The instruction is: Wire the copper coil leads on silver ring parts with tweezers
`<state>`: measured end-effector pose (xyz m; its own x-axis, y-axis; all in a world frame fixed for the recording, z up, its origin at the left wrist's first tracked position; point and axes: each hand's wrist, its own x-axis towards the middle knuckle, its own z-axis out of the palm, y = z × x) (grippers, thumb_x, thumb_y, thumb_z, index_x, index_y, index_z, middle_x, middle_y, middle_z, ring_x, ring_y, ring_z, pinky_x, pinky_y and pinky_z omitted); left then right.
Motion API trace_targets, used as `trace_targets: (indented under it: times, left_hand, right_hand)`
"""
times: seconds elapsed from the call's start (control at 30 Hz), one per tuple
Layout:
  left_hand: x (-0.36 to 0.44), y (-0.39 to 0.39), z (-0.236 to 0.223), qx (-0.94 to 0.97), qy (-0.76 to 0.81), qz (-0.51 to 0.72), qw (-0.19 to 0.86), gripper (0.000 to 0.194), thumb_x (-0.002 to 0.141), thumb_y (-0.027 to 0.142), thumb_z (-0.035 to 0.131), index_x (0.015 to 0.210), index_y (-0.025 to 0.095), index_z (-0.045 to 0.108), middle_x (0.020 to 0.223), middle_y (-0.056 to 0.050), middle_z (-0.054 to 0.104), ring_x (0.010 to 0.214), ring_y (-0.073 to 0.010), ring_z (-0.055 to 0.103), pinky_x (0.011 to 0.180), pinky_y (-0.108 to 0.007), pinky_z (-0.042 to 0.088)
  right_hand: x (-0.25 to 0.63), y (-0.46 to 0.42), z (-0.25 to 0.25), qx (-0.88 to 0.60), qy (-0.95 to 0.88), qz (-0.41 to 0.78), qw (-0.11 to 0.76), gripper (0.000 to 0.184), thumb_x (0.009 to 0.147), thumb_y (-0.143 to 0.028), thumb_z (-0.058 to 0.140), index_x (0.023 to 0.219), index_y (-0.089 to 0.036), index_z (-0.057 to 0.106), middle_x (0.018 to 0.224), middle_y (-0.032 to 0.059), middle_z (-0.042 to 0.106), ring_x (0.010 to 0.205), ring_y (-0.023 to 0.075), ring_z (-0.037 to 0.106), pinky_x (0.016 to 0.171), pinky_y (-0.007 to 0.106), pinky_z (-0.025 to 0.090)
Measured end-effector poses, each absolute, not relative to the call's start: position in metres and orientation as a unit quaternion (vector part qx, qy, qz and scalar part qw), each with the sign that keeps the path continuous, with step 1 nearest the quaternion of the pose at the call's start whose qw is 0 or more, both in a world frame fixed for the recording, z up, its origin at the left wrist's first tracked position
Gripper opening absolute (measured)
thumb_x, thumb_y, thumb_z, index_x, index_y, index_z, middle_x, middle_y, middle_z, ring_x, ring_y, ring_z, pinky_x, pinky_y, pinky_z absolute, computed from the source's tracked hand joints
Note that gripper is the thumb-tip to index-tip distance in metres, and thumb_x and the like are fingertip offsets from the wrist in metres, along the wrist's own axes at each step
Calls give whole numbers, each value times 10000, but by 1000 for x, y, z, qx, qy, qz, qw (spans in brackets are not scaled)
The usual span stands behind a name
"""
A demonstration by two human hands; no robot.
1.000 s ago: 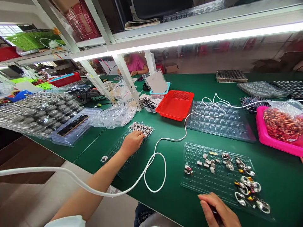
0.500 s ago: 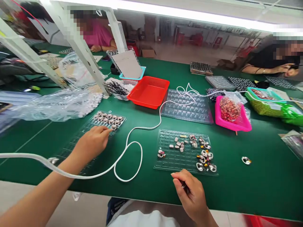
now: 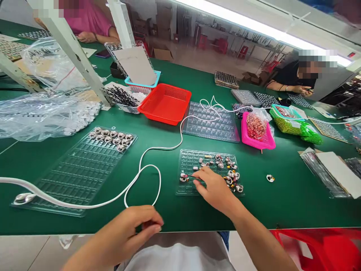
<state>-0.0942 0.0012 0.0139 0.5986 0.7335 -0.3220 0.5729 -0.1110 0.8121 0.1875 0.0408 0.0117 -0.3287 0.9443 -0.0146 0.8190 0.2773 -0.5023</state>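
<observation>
My right hand (image 3: 213, 188) is over the clear compartment tray (image 3: 183, 192) on the right. Its fingers pinch a thin pointed tool (image 3: 192, 175), mostly hidden, whose tip reaches a small silver ring-shaped part (image 3: 183, 177) with a reddish bit. Several similar parts (image 3: 233, 177) and pale pads (image 3: 195, 168) lie in that tray. By the bench's front edge, my left hand (image 3: 135, 227) is loosely curled, thumb close to the index finger, with nothing visible in it. To the left, another clear tray (image 3: 81, 177) carries rows of round silver parts (image 3: 108, 138) at its far end.
A white cord (image 3: 141, 173) loops between the trays. Behind stand a red basket (image 3: 166, 103), a further clear tray (image 3: 211, 124) and a pink basket (image 3: 258, 141). One loose part (image 3: 270, 178) lies on the green bench (image 3: 254, 203). Two other people sit across it.
My left hand has drawn back from the left tray to the front edge. My right hand has moved forward over the right tray, to the part at its left side. The view has shifted.
</observation>
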Motion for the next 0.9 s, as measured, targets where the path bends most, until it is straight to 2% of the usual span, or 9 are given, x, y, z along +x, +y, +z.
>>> trace_targets:
  times: [0.1, 0.2, 0.33, 0.4, 0.47, 0.6, 0.73, 0.9]
  left_hand:
    - [-67, 1, 2, 733, 460, 127, 484, 220, 940, 336, 515, 907, 288, 727, 862, -16, 759, 712, -186, 678, 626, -245, 496]
    - [-57, 1, -12, 729, 482, 163, 457, 205, 936, 315, 524, 954, 263, 722, 874, -24, 762, 726, -199, 688, 631, -268, 503]
    - [-57, 3, -19, 711, 495, 197, 459, 191, 932, 324, 549, 958, 260, 727, 882, -28, 770, 762, -211, 710, 647, -283, 539]
    - [-57, 4, -19, 690, 500, 234, 468, 187, 930, 326, 561, 994, 258, 723, 930, -36, 773, 794, -211, 720, 686, -291, 571]
    - [-55, 5, -18, 663, 506, 284, 474, 225, 923, 324, 579, 1099, 255, 703, 1022, -58, 767, 849, -216, 731, 745, -311, 603]
    - [-40, 6, -17, 594, 490, 375, 517, 372, 897, 331, 628, 1260, 255, 644, 1182, -105, 730, 999, -251, 727, 828, -364, 636]
    - [-23, 7, -15, 542, 441, 391, 599, 308, 885, 339, 649, 1176, 250, 700, 1114, -96, 759, 978, -249, 735, 881, -386, 633]
    - [-12, 7, -12, 530, 434, 372, 626, 195, 857, 337, 683, 1018, 235, 726, 1016, -72, 776, 904, -236, 742, 841, -359, 636]
  right_hand:
    - [164, 57, 11, -533, -820, 200, 64, 231, 953, -230, 590, 1172, -241, 663, 1113, 59, 657, 900, 192, 684, 736, 280, 511]
    - [149, 69, 9, -514, -839, 176, -4, 194, 932, -261, 620, 1118, -245, 672, 1104, 65, 646, 827, 196, 686, 673, 278, 489]
    - [148, 74, 7, -510, -843, 172, -3, 151, 927, -231, 601, 1056, -230, 678, 1049, 61, 670, 832, 196, 685, 686, 277, 484]
    - [153, 70, 7, -523, -833, 179, 31, 154, 934, -216, 582, 1056, -214, 675, 1032, 59, 701, 883, 199, 686, 739, 283, 494]
    - [158, 61, 8, -543, -804, 217, 108, 155, 937, -220, 576, 1053, -200, 677, 1004, 54, 731, 869, 190, 683, 761, 287, 502]
    - [166, 32, 11, -555, -688, 374, 279, 201, 946, -319, 576, 1058, -199, 692, 790, 14, 719, 624, 136, 618, 561, 233, 473]
    - [165, 3, 7, -554, -624, 422, 353, 239, 944, -358, 577, 1064, -202, 714, 710, -1, 691, 542, 121, 579, 487, 218, 456]
    - [166, -21, -5, -562, -638, 366, 378, 260, 966, -300, 551, 1181, -227, 677, 875, 39, 745, 660, 153, 662, 591, 249, 540]
